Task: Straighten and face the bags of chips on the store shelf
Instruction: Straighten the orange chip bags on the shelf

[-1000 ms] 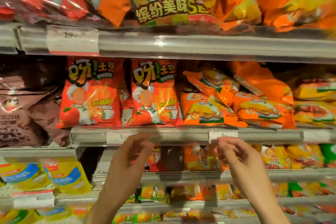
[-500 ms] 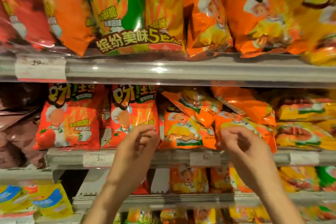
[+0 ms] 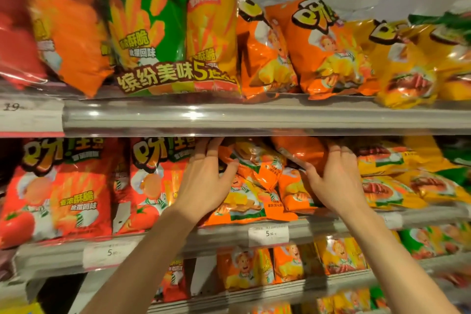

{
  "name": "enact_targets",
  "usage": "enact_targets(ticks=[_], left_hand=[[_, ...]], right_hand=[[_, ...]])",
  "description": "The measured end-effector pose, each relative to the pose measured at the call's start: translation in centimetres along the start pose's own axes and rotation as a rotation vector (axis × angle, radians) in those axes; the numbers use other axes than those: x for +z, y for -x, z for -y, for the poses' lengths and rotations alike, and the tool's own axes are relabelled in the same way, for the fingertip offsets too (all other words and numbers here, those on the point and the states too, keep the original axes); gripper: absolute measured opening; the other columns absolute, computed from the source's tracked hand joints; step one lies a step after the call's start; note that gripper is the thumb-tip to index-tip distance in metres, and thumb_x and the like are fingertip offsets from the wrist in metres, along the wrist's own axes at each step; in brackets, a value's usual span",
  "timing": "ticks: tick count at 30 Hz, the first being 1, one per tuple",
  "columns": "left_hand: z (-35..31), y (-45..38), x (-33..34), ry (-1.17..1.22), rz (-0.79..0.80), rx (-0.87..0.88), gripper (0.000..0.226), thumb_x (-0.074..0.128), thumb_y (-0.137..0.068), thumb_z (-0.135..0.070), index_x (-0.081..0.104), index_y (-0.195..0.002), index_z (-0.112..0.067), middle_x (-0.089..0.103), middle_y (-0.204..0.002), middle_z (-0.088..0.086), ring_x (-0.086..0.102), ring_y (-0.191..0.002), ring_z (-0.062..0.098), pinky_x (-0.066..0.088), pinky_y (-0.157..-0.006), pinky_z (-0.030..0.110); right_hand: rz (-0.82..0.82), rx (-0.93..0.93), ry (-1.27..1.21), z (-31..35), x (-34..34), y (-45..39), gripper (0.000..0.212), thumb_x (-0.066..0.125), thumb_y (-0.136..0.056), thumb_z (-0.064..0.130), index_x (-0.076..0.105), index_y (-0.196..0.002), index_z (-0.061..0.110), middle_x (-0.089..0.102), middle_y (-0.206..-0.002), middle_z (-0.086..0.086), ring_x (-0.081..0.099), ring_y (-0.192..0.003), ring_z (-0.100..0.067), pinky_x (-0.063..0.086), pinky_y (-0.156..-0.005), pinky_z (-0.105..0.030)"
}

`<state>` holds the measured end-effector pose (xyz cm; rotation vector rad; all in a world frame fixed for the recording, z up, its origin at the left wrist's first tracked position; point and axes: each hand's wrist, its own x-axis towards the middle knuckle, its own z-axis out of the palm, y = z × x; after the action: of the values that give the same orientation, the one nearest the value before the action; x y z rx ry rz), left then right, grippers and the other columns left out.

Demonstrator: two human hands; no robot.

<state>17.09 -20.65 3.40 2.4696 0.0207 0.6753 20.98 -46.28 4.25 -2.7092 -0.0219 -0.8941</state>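
On the middle shelf [image 3: 219,237] a heap of orange chip bags [image 3: 254,186] lies tilted and overlapping. My left hand [image 3: 206,181] rests on the left side of the heap, fingers spread and reaching under the shelf above. My right hand [image 3: 334,181] grips the right side of a slanted orange bag [image 3: 298,150] at the top of the heap, thumb on its front. To the left, two red chip bags [image 3: 58,191] [image 3: 153,186] stand upright and face forward.
Yellow bags [image 3: 397,181] lie flat to the right of the heap. The upper shelf [image 3: 254,117] carries large multipack bags [image 3: 165,33] and leaning orange bags [image 3: 328,53]. Price tags [image 3: 268,234] sit on the shelf rail. Lower shelves hold more small bags [image 3: 244,267].
Both hands rose from the shelf rail up into the orange heap; the right hand closed on the slanted top bag. The view tilted upward and moved closer.
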Motion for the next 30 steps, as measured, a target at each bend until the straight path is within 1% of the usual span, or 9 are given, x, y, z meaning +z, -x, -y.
enact_targets(ticks=[3,7,9,11,15,18,20,23,30], left_hand=[[-0.4,-0.3,0.2,0.05,-0.014,-0.012,0.038,0.051,-0.098,-0.053,0.063,-0.104,-0.018,0.065,-0.097,0.006,0.059,-0.101,0.026,0.041,-0.076,0.033],[-0.5,0.4,0.0,0.125,-0.074,0.0,0.039,0.059,-0.095,-0.051,0.063,-0.121,-0.023,0.062,-0.102,-0.003,0.055,-0.112,0.02,0.047,-0.088,0.034],[-0.6,0.9,0.0,0.158,-0.106,0.013,0.041,0.061,-0.094,-0.049,0.06,-0.128,-0.026,0.057,-0.098,-0.01,0.051,-0.115,0.015,0.046,-0.09,0.032],[-0.6,1.2,0.0,0.164,-0.124,0.014,0.042,0.062,-0.094,-0.05,0.058,-0.129,-0.03,0.055,-0.105,-0.008,0.049,-0.112,0.01,0.044,-0.09,0.03],[-0.5,1.5,0.3,0.14,-0.157,-0.004,0.047,0.061,-0.092,-0.053,0.056,-0.132,-0.029,0.054,-0.113,-0.005,0.045,-0.104,0.004,0.037,-0.087,0.024],[-0.7,1.7,0.4,0.141,-0.164,-0.02,0.049,0.061,-0.092,-0.053,0.057,-0.133,-0.026,0.055,-0.111,-0.003,0.053,-0.108,0.014,0.042,-0.089,0.029],[-0.9,1.7,0.6,0.135,-0.168,-0.024,0.049,0.062,-0.092,-0.05,0.057,-0.134,-0.025,0.057,-0.115,0.0,0.054,-0.114,0.017,0.043,-0.093,0.031],[-1.3,1.8,0.7,0.132,-0.186,-0.03,0.045,0.064,-0.093,-0.046,0.058,-0.132,-0.024,0.058,-0.117,0.002,0.055,-0.115,0.021,0.046,-0.096,0.036],[-1.7,1.9,0.8,0.124,-0.181,-0.046,0.047,0.064,-0.093,-0.047,0.059,-0.131,-0.022,0.06,-0.118,0.004,0.056,-0.115,0.022,0.049,-0.097,0.042]], right_hand=[[0.017,-0.013,0.034,-0.4,0.1,-0.3,0.052,0.067,-0.09,0.032,0.055,-0.126,-0.004,0.062,-0.116,-0.027,0.057,-0.108,-0.044,0.047,-0.09,-0.048],[-0.066,-0.011,0.007,-0.2,0.0,-0.3,0.055,0.066,-0.09,0.041,0.059,-0.125,0.0,0.061,-0.117,-0.025,0.053,-0.108,-0.042,0.046,-0.088,-0.05],[-0.084,-0.049,-0.042,0.2,0.1,-0.2,0.062,0.065,-0.089,0.05,0.06,-0.126,0.001,0.058,-0.12,-0.025,0.05,-0.112,-0.042,0.045,-0.091,-0.05],[-0.07,-0.1,-0.122,0.6,0.2,0.1,0.067,0.059,-0.089,0.059,0.062,-0.128,0.005,0.054,-0.125,-0.025,0.045,-0.117,-0.041,0.043,-0.097,-0.051],[0.16,-0.185,-0.319,-1.1,0.0,-0.3,0.065,0.047,-0.091,0.07,0.053,-0.139,0.028,0.04,-0.143,-0.018,0.03,-0.138,-0.036,0.028,-0.116,-0.049],[0.306,-0.283,-0.424,-2.9,-0.7,-1.3,0.056,0.052,-0.091,0.062,0.041,-0.143,0.042,0.039,-0.15,-0.005,0.036,-0.14,-0.029,0.028,-0.117,-0.046],[0.324,-0.36,-0.368,-3.4,-0.8,-1.7,0.059,0.054,-0.094,0.057,0.036,-0.148,0.04,0.042,-0.152,-0.002,0.041,-0.139,-0.026,0.032,-0.114,-0.047],[0.296,-0.37,-0.21,-3.1,-0.8,-1.4,0.069,0.042,-0.091,0.068,0.03,-0.152,0.037,0.045,-0.149,-0.006,0.041,-0.137,-0.028,0.032,-0.113,-0.047],[0.037,-0.153,0.088,-0.1,0.1,0.5,0.078,0.025,-0.09,0.076,0.055,-0.137,0.022,0.057,-0.136,-0.015,0.046,-0.129,-0.035,0.037,-0.101,-0.051]])
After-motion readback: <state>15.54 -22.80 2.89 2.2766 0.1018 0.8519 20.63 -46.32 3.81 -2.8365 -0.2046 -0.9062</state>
